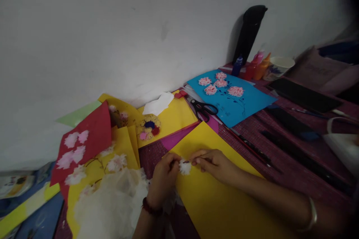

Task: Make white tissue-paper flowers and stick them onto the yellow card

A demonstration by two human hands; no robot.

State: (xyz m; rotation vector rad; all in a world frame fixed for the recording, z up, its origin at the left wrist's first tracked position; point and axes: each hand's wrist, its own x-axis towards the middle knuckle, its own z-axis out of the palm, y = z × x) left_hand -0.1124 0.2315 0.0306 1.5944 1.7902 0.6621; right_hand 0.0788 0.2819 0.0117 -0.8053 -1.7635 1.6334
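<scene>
A small white tissue flower (185, 167) sits between my two hands over a yellow paper sheet (218, 201). My left hand (162, 179) pinches its left side with closed fingers; a dark bead bracelet is on that wrist. My right hand (214, 163) pinches its right side with fingertips pressed together; a silver bangle is on that wrist.
Black scissors (204, 109) lie by a blue sheet (252, 102) bearing pink tissue flowers. Paint bottles (254, 68) and a paper cup (280, 66) stand at the wall. A red sheet (92, 134) with pink flowers, yellow sheets and white tissue (112, 205) lie left. Dark flat objects (304, 95) lie right.
</scene>
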